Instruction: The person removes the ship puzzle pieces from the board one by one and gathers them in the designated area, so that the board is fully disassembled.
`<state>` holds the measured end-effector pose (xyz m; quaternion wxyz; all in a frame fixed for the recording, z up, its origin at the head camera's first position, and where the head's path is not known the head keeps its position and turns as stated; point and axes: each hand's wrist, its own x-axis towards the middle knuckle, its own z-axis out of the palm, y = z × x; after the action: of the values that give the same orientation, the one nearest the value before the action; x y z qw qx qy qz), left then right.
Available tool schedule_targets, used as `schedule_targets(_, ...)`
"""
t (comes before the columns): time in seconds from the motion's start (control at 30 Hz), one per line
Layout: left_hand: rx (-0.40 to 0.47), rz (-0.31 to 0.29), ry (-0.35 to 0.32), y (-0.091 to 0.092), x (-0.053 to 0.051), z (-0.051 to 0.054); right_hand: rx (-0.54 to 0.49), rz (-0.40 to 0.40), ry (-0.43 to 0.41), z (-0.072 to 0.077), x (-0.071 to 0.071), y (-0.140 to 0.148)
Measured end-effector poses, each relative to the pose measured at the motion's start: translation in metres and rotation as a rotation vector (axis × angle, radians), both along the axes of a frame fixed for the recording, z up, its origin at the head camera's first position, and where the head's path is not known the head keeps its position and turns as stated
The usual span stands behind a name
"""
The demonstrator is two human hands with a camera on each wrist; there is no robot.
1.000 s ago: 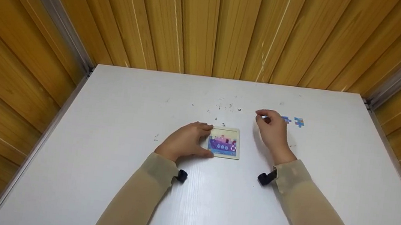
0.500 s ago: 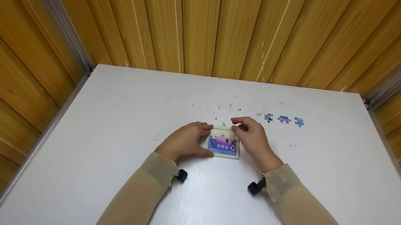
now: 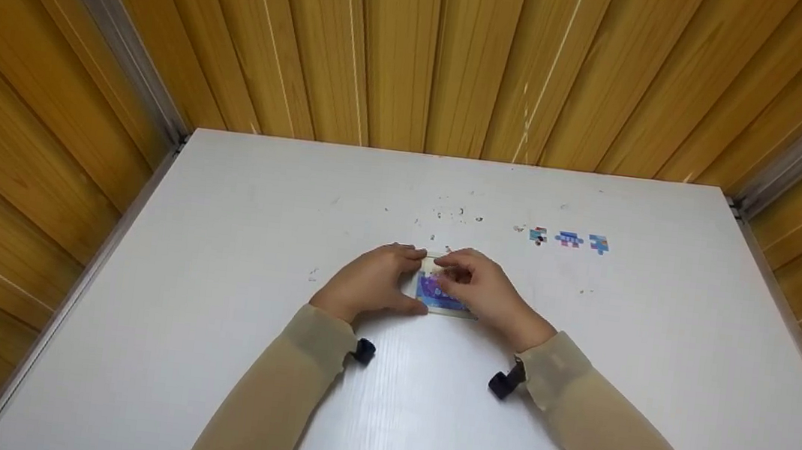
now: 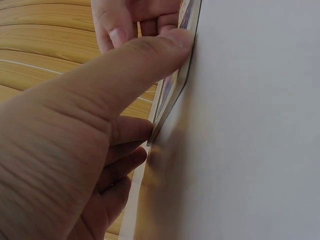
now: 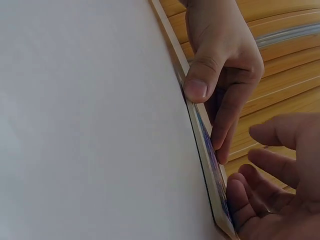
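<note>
My left hand (image 3: 372,278) grips the left side of a small light-framed tray puzzle (image 3: 444,311), thumb near its lower edge and fingers by the upper left corner. The thumb (image 4: 160,50) on the frame's rim shows up close in the left wrist view. A purple and blue ship picture fills the lower part of the tray, and a pale strip shows at the top. My right hand (image 3: 482,287) is over the right part of the picture and hides it. Its loosely bent fingers (image 5: 270,162) are spread, some at the puzzle surface, with no piece visible between them.
To the right lie 3 jigsaw pieces in a row: a multicoloured piece (image 3: 538,235), a blue piece (image 3: 568,239) and another blue piece (image 3: 598,244). Small dark specks mark the white table (image 3: 406,180). Wood-look panels (image 3: 405,52) rise at the back and sides.
My right hand has moved left and toward me from beside the jigsaw pieces onto the puzzle, uncovering the leftmost piece. The left hand and the frame stay in place.
</note>
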<state>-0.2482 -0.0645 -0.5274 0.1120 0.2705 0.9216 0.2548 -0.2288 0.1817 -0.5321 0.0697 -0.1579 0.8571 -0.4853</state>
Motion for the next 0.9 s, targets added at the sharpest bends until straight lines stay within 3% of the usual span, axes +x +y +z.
schedule_targets(0.17,0.01,-0.018,0.01,-0.0014,-0.0004,0.0006,0.11,0.07,0.048,-0.0019,-0.0011,-0.0002)
schedule_targets(0.47,0.003,-0.018,-0.001,-0.0016,-0.0003,0.0004,0.202,0.058,0.079,-0.0032,-0.0006,-0.005)
schedule_targets(0.9,-0.001,-0.023,-0.005,-0.0015,0.0003,0.0015,0.21,0.044,0.067,-0.0044,0.0005,-0.0081)
